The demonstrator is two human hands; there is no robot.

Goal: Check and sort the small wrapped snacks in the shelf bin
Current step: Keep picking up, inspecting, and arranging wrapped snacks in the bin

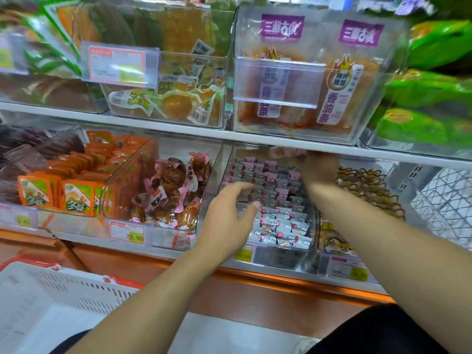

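A clear shelf bin [281, 254] on the lower shelf holds several rows of small wrapped snacks [275, 200], white and pink with red marks. My left hand [229, 213] hovers over the bin's front left, its fingers spread and relaxed, holding nothing. My right hand [316, 167] reaches deep into the back of the bin, under the upper shelf, and grips a blurred pinkish bunch of wrapped snacks [283, 152]. Its fingers are partly hidden by the shelf edge.
Left of the bin stands a bin of brown pink-wrapped snacks [173, 190], then orange packets [76, 192]. To the right lies a bin of dark twisted snacks [367, 190]. The upper shelf edge [255, 139] hangs low. A white basket [51, 290] sits at the lower left.
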